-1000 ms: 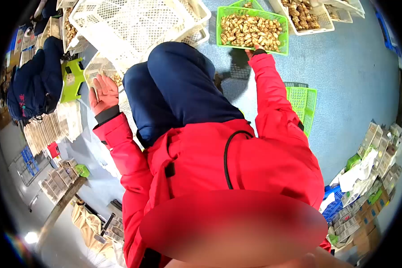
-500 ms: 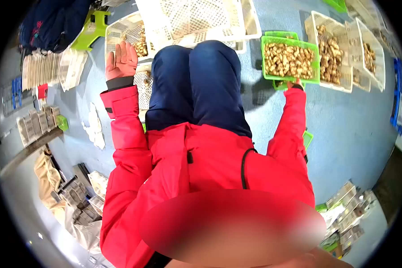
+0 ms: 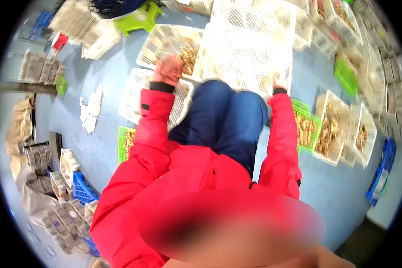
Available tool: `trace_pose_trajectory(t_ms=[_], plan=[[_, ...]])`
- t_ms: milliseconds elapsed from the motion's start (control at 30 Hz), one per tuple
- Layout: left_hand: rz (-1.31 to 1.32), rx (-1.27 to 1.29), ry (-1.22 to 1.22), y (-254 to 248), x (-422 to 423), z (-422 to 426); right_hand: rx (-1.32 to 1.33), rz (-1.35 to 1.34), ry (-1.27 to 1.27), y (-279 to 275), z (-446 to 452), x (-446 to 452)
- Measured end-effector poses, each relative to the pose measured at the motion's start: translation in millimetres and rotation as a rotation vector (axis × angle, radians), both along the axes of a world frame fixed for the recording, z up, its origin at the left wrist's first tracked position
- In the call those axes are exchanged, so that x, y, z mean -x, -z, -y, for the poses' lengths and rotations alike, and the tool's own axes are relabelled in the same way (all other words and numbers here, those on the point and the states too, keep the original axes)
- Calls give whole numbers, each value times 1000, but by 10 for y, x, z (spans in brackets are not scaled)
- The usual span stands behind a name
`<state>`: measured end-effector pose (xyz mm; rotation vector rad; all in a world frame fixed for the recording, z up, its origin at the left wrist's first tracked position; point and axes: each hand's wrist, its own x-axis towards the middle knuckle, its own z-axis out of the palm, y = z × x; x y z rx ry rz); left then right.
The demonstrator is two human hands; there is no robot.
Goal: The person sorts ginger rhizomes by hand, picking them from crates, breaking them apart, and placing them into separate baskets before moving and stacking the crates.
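My left hand (image 3: 168, 68) is raised over the near edge of a white basket (image 3: 149, 50) that holds brown, knobbly ginger-like roots (image 3: 188, 56). Its fingers are smeared by motion, so their closure is unclear. My right hand (image 3: 279, 82) is at the near right corner of a large white perforated crate (image 3: 248, 49) in front of my knees. Glare and blur hide its fingers, and I cannot make out whether it grips the rim. Right of my right sleeve, a green basket (image 3: 318, 129) full of roots (image 3: 304, 129) sits partly covered.
Left of my knees stands another white basket (image 3: 131, 100); a green basket of roots (image 3: 122, 145) lies nearer. White baskets with roots (image 3: 328, 129) stand at right. A green stool (image 3: 140, 18), a white cloth (image 3: 91, 109) and a blue crate (image 3: 82, 190) are on the floor.
My right hand has left the green basket of roots and moved to the white crate. My left hand has turned and curled near the white basket. The view has swung left.
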<state>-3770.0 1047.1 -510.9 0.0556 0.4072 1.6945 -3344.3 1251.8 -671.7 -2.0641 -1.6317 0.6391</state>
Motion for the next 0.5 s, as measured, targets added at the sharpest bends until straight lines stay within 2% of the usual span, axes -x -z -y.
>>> trace_pose_trajectory(t_ms=[67, 100, 133, 167, 200, 233, 267, 300, 333, 367, 400, 433, 467, 500], plan=[[42, 77, -113, -213, 25, 65, 139, -136, 183, -330, 26, 68], [66, -1, -112, -200, 68, 75, -18, -145, 254, -499, 46, 128], [91, -79, -103, -160, 92, 83, -128, -126, 222, -567, -15, 60], [109, -1, -164, -150, 120, 102, -168, -222, 150, -353, -276, -129], [126, -85, -99, -131, 159, 117, -246, -187, 191, -362, -399, -249], [84, 40, -161, -216, 109, 149, -231, -381, 192, -897, -190, -256], [43, 160, -219, -309, 63, 171, -402, -443, 307, -1054, -184, -393], [69, 110, -211, -359, 69, 194, -349, -694, 253, -1069, -229, -724], [91, 67, -197, -396, 83, 219, -461, -328, 318, -1268, -125, -944], [109, 37, -174, -416, 99, 258, -437, -1070, 338, -1252, -72, -1294], [92, -133, -41, -302, 230, 259, -520, -1071, 316, -1394, 185, -1512], [101, -168, -62, -315, 305, 244, -611, -1051, 362, -1443, 345, -1795], [120, -190, -57, -286, 331, 223, -549, -1236, 518, -1428, 638, -2117], [-21, -234, -4, -183, 446, 202, -615, -1111, 662, -1397, 945, -2404]])
